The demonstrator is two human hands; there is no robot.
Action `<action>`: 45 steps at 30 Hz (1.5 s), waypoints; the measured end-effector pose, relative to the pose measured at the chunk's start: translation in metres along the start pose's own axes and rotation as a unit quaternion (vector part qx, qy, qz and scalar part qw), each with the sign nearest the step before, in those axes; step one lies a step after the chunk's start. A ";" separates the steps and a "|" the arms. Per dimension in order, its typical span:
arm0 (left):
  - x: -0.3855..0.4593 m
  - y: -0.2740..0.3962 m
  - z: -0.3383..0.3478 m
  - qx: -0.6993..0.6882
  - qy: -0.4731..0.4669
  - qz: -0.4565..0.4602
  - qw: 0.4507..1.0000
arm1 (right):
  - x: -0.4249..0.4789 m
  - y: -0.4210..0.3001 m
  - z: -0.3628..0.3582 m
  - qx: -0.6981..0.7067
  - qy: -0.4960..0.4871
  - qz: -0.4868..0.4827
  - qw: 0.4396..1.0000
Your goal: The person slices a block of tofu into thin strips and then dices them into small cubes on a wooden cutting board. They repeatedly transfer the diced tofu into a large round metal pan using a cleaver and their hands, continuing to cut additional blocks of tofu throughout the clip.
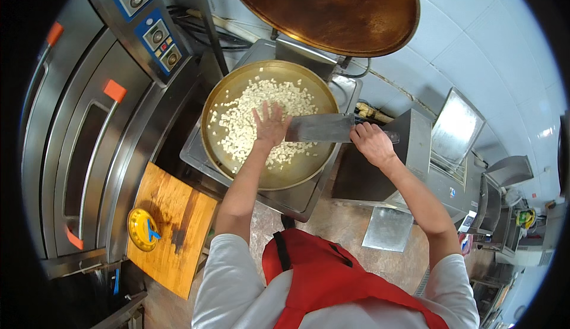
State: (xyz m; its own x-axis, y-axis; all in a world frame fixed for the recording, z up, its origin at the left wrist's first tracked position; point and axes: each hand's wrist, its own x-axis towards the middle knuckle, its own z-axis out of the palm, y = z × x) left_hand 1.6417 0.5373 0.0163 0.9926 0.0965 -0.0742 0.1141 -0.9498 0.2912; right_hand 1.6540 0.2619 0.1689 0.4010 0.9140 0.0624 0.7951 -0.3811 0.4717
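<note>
Many small pale cubes [285, 97], perhaps cut dough, lie spread over a wide round griddle pan [267, 180] with a low brass-coloured rim. My left hand [270, 128] is over the cubes, fingers spread, and holds nothing; whether the palm presses on them is hard to tell. My right hand [370, 141] grips the handle of a broad cleaver [318, 128] beyond the pan's right rim. The blade reaches left across the pan, its far end close beside my left hand, with cubes showing above and below it.
The pan's round lid [325, 8] is raised behind it. A deck oven [107, 142] with orange-ended handles stands left. A wooden board [178, 235] at lower left bears a yellow round container [143, 230] with a blue piece on top. Right stands a steel appliance [414, 151] with an upright panel.
</note>
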 end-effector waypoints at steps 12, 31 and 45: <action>-0.030 0.037 -0.038 -0.264 0.175 0.014 0.948 | -0.027 -0.004 -0.027 0.023 0.027 -0.029 0.999; -0.539 0.068 -0.080 -0.501 0.160 -0.157 0.836 | -0.066 -0.259 -0.157 0.220 0.387 -0.555 0.703; -0.902 0.255 0.034 -0.386 0.456 -0.471 0.649 | -0.234 -0.529 -0.289 0.239 0.425 -0.789 0.374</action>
State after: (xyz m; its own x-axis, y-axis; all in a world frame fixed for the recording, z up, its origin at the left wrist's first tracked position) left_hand 0.7739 0.1974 0.1248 0.0393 0.9965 -0.0737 0.3254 0.0570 0.9438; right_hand 1.0081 0.2897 0.1592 -0.8669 -0.3100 0.3904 -0.1916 0.9301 0.3132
